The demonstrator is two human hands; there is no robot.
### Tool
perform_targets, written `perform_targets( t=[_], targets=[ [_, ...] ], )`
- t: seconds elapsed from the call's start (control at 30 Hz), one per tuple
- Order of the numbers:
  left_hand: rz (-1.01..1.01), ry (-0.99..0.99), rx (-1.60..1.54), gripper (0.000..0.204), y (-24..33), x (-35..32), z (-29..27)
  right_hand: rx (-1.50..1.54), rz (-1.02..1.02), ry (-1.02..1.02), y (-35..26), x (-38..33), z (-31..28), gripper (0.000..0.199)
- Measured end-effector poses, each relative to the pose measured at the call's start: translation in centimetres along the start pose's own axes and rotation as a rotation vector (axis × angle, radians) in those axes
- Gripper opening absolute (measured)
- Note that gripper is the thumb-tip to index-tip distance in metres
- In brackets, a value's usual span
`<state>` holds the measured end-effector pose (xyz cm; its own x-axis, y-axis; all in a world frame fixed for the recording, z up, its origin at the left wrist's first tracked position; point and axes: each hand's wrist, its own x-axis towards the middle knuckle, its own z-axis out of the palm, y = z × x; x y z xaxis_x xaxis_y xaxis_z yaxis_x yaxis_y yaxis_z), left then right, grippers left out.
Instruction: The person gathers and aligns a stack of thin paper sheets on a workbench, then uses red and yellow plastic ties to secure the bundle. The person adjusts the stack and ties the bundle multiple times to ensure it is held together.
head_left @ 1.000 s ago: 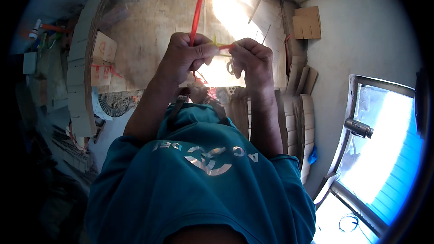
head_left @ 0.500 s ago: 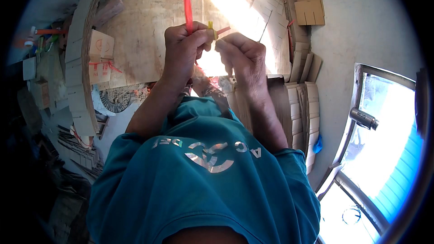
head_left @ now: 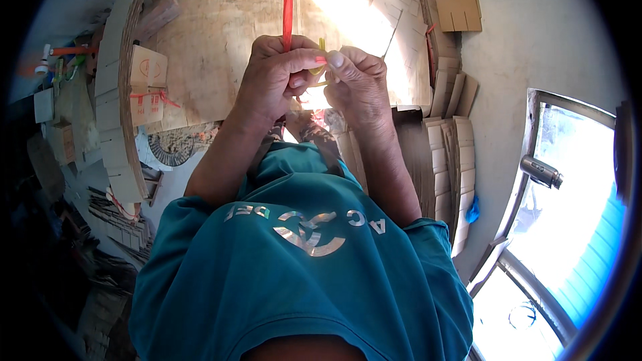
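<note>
My left hand is closed around a long red plastic strip, which runs straight up out of the fist to the top of the view. A short red end of it shows at the thumb tip. Between the two hands is a thin yellow strip, its upper end upright and a bent part below by the left fingers. My right hand is pinched shut beside it, thumb and forefinger meeting at the yellow strip and the red end. The fingers hide exactly how the two strips cross.
A wooden board lies beyond my hands, partly in bright sunlight. Slotted cardboard sheets stand in a stack on the left, with more cardboard on the right. A cardboard box is at the far right, a window at the right.
The hands have drawn closer together. My right fingers have come up to my left thumb, the yellow strip has bent, and the red end that stuck out to the right is now mostly covered.
</note>
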<state>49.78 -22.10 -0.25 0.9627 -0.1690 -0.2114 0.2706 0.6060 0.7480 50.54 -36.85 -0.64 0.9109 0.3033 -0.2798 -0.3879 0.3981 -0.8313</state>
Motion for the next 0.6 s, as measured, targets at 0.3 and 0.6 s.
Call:
perform_targets(
  t=[0.3, 0.6],
  targets=[
    [-0.062, -0.18, -0.043, 0.016, 1.0, -0.3, -2.5, -0.618, -0.24, 0.014, -1.7, 0.2, -0.3, 0.032],
    [-0.053, -0.053, 0.272, 0.013, 0.9, -0.9, -1.7, -0.817, -0.424, 0.037, -1.3, -0.8, 0.0, 0.028]
  ],
)
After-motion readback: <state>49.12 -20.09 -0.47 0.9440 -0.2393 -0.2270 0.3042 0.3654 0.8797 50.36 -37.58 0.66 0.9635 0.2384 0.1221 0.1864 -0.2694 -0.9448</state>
